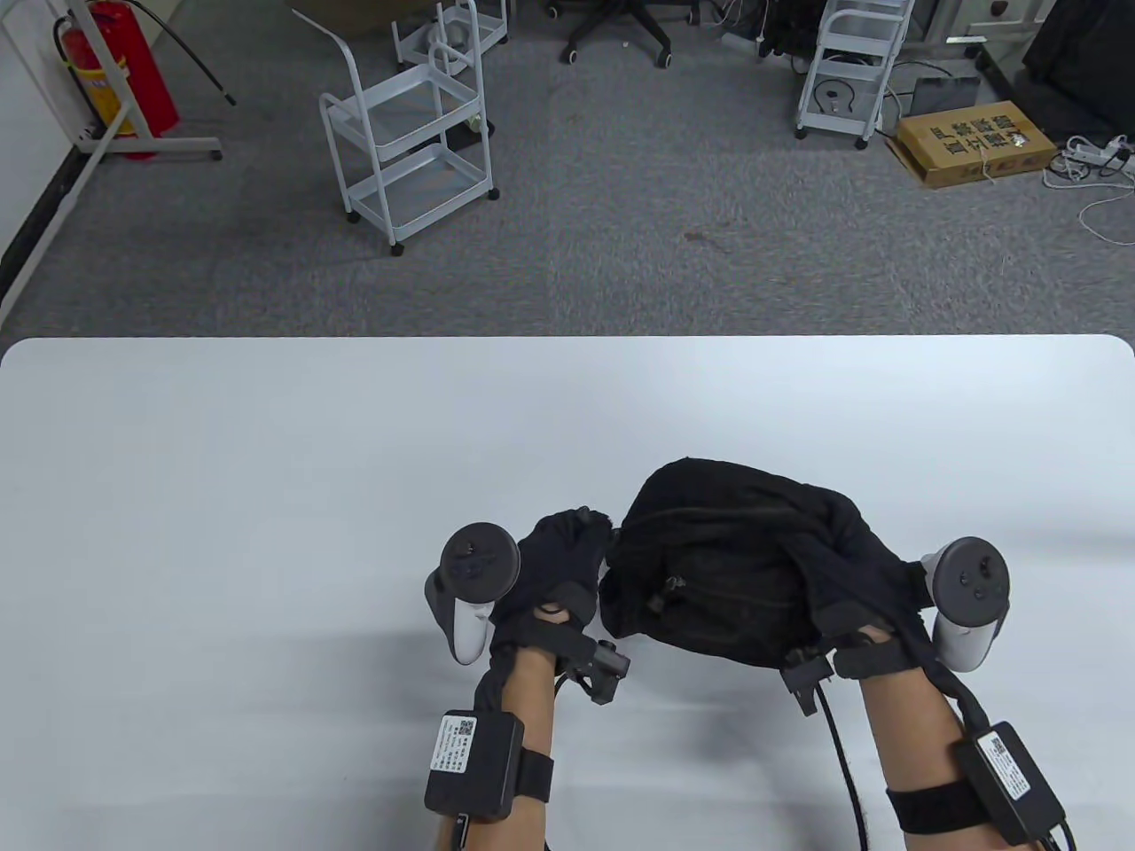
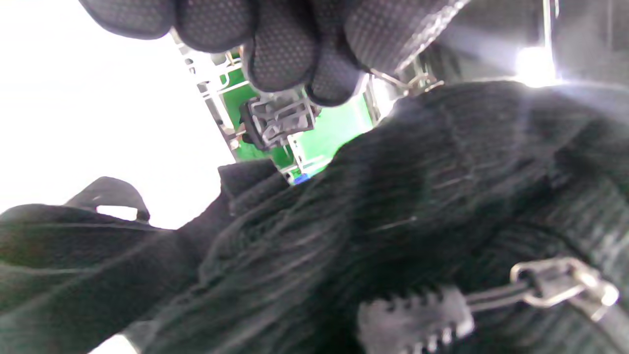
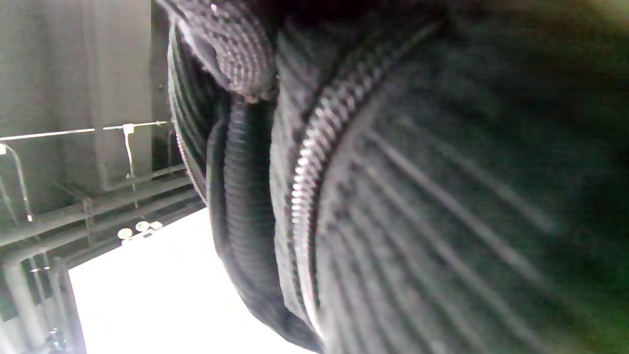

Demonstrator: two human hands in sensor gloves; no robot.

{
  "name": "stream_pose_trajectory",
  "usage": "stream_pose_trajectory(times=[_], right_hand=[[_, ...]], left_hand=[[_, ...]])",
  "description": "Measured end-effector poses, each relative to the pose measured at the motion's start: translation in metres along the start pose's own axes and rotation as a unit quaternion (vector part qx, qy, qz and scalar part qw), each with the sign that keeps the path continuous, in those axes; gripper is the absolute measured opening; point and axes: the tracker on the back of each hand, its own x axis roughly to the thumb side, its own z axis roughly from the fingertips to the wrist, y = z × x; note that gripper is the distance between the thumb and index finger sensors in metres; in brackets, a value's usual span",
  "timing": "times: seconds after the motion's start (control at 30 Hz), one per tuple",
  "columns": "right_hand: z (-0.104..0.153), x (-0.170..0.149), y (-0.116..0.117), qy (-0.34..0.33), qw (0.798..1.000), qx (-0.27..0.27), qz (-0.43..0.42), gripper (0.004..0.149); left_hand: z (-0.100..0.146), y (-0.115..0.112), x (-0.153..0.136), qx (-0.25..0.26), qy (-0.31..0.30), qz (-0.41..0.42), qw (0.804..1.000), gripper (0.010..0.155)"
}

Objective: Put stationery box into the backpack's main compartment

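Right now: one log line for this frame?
backpack: on table | left hand: at its left edge, grip unclear | right hand: on its right side | stationery box: not visible

Black backpack [image 1: 709, 567], white table [image 1: 266, 496], grey carpet [image 1: 621, 239]

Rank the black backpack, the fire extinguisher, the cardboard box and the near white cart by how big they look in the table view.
1. backpack, clearly largest, though it is nearest the camera.
2. white cart.
3. cardboard box and fire extinguisher: they look alike in area, and the extinguisher is cut by the frame edge, so I won't rank them.
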Motion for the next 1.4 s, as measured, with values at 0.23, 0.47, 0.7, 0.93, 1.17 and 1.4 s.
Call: stream_pose_trajectory(times=[0.23,0.47,0.7,0.93,1.17,1.4], right_hand=[[0.000,-0.001,-0.003,0.005,1.000,-0.009,0.001,0.048],[-0.018,0.004,0.010,0.030,0.999,-0.004,0.025,0.049],[-0.069,-0.018,0.042,0.116,0.991,0.035,0.053,0.050],[-0.108,-0.073,0.064,0.223,0.973,0.046,0.026,0.051],[-0.121,-0.122,0.063,0.322,0.945,0.046,0.043,0.064],[-0.115,-0.134,0.057,0.335,0.937,0.017,0.098,0.085]], left_hand=[[0.007,0.004,0.017,0.053,-0.033,-0.093,0.994,0.045],[0.027,0.021,0.024,0.062,-0.087,-0.266,0.958,0.061],[0.044,0.036,0.016,0.048,-0.107,-0.336,0.934,0.068],[0.049,0.037,-0.004,0.014,-0.078,-0.341,0.937,0.070],[0.047,0.034,-0.007,-0.002,-0.072,-0.334,0.940,0.070],[0.044,0.027,-0.011,-0.025,-0.065,-0.346,0.936,0.071]])
